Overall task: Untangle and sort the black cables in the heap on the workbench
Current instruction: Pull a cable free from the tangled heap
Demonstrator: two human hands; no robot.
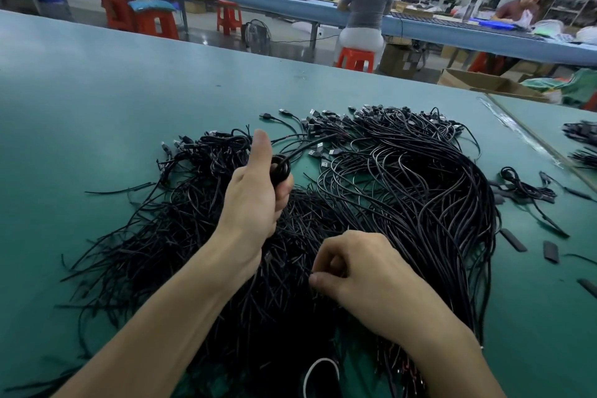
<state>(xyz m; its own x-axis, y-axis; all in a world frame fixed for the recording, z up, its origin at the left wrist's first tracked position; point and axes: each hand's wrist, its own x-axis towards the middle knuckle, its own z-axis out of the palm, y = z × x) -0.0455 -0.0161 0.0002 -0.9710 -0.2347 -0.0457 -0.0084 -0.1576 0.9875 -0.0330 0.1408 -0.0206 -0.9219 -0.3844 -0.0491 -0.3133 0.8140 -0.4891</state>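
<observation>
your right hand pinched strands low in the heap on the workbench while your left hand gripped a looped bundle above it, so a hard pull could have cinched crossed strands into knots.

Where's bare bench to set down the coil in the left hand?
The widest bare mat lies left of and beyond the heap, up to the bench's far edge. A smaller patch lies at the near right, beside the heap, below the loose black pieces. The centre, round the coil, is crowded.
</observation>
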